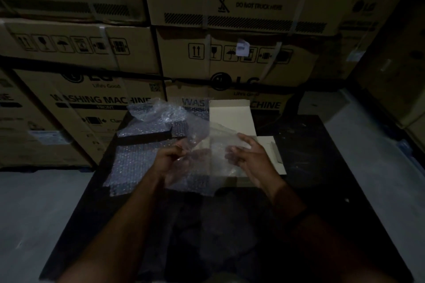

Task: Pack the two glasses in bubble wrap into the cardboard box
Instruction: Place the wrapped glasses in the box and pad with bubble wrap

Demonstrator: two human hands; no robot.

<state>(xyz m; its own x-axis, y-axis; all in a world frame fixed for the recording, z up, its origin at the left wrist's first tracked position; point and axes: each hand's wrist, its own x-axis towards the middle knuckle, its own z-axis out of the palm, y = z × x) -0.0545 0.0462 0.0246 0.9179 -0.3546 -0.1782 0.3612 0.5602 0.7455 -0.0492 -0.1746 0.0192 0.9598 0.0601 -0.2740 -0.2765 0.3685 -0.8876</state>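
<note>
Left hand (171, 158) pinches one side of a bubble wrap sheet (207, 135) with curled fingers. Right hand (250, 156) grips the other side, fingers curled over it. The sheet is held above the middle of the dark tabletop (322, 167); its contents cannot be made out. The cardboard box (232, 119) stands open just behind, toward the far edge. Loose bubble wrap (135, 161) lies left.

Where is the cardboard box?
In the head view, the cardboard box lies open on the dark table, right of centre, behind the right hand, bubble wrap to its left.
</note>
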